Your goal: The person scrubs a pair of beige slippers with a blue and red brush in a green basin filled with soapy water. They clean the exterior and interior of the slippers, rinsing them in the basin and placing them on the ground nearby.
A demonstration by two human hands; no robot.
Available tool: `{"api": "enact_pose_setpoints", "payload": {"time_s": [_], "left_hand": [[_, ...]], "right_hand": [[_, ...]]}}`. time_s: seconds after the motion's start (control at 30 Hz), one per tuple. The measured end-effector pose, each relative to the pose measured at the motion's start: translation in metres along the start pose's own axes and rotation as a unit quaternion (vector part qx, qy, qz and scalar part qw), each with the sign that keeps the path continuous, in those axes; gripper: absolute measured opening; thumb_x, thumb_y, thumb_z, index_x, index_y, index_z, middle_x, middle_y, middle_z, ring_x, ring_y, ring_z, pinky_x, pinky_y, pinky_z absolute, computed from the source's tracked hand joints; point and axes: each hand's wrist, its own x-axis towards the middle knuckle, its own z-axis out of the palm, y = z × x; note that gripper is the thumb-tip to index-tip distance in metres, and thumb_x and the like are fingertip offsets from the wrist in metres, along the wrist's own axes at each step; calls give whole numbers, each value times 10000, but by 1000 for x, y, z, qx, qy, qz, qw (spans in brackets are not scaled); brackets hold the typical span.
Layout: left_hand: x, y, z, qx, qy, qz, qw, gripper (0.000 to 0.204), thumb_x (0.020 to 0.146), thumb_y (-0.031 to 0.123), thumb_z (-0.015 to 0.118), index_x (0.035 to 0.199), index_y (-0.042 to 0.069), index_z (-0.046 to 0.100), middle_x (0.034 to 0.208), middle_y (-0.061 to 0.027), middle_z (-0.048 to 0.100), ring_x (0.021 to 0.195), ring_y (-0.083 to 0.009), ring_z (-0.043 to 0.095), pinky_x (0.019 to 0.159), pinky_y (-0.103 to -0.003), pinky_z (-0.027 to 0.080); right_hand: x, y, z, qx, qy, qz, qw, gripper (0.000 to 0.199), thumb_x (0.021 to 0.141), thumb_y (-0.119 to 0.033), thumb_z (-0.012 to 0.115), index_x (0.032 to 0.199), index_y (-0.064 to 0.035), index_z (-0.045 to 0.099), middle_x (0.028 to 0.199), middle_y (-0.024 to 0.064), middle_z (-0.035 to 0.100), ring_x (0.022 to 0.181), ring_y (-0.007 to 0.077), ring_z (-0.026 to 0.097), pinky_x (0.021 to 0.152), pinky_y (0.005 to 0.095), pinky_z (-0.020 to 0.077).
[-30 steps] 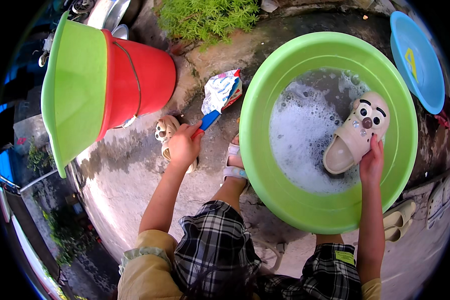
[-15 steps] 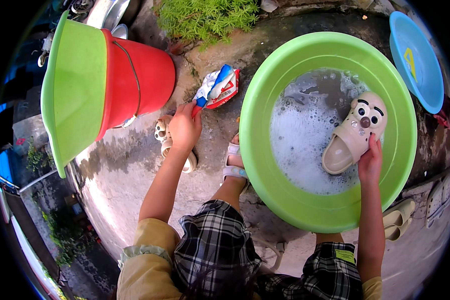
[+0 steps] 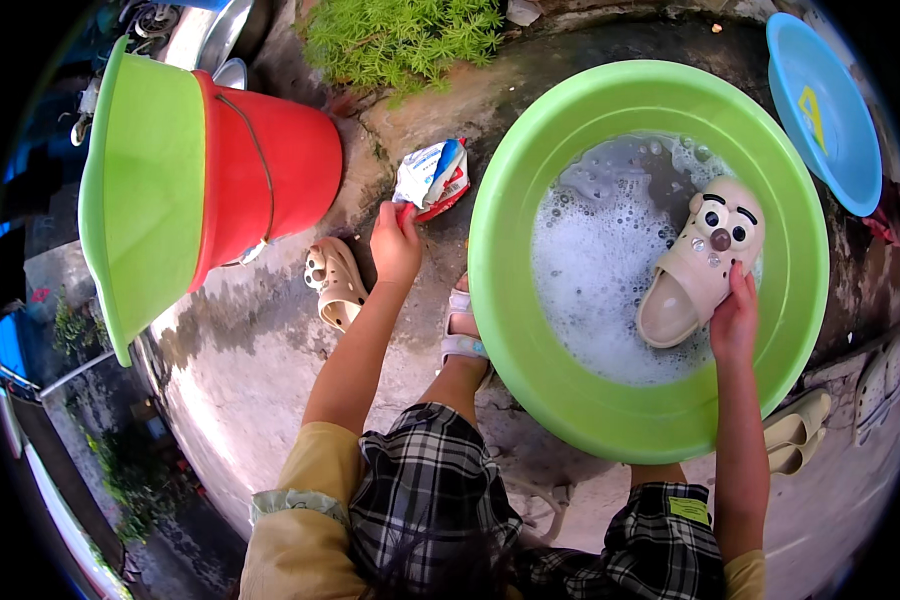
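My left hand (image 3: 397,245) is closed on the near end of a crumpled red, white and blue plastic packet (image 3: 433,178), left of the green basin (image 3: 595,420). What the packet contains is hidden. My right hand (image 3: 736,318) grips the side of a beige clog (image 3: 698,270) over the basin's right half. The clog has a cartoon face with dark eyes, eyebrows and a nose, and its heel end points toward me. Foamy water (image 3: 600,280) fills the bottom of the basin. A similar clog (image 3: 335,283) lies on the ground beside my left forearm.
A red bucket (image 3: 295,165) with a green basin (image 3: 150,190) at its mouth stands at the left. Beyond the packet grows a green plant (image 3: 400,40). A blue basin (image 3: 830,110) sits at the far right, and beige shoes (image 3: 798,432) lie near the right side.
My left hand has shifted right, closer to the packet's body, uncovering more of the clog on the ground. The right hand still holds its clog in nearly the same position.
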Motion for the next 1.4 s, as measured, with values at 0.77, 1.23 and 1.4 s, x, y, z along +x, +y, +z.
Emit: {"api": "enact_pose_setpoints", "payload": {"time_s": [0.77, 1.23, 1.4], "left_hand": [[-50, 89, -113, -615, -301, -329, 650, 224, 936, 245, 431, 1047, 52, 416, 695, -69, 483, 410, -74, 337, 334, -185, 263], [-5, 298, 15, -111, -327, 247, 906, 389, 904, 147, 449, 1292, 118, 447, 723, -156, 486, 613, -318, 525, 614, -403, 433], [-14, 316, -27, -131, -366, 237, 890, 422, 916, 151, 401, 1309, 0, 369, 799, -263, 567, 691, -383, 568, 652, -441, 442]], "right_hand": [[-1, -1, 9, 26, -21, 34, 999, 427, 884, -250, 540, 1216, -6, 428, 1158, 96, 538, 1059, 191, 513, 924, 335, 390], [-18, -5, 25, -54, 56, -14, 997, 456, 827, -239, 626, 1154, 18, 438, 1057, 118, 555, 934, 164, 554, 800, 296, 457], [-20, -40, 42, -116, 56, -87, 988, 429, 799, -216, 642, 1096, 33, 458, 994, 122, 567, 861, 165, 570, 744, 283, 468]]}}
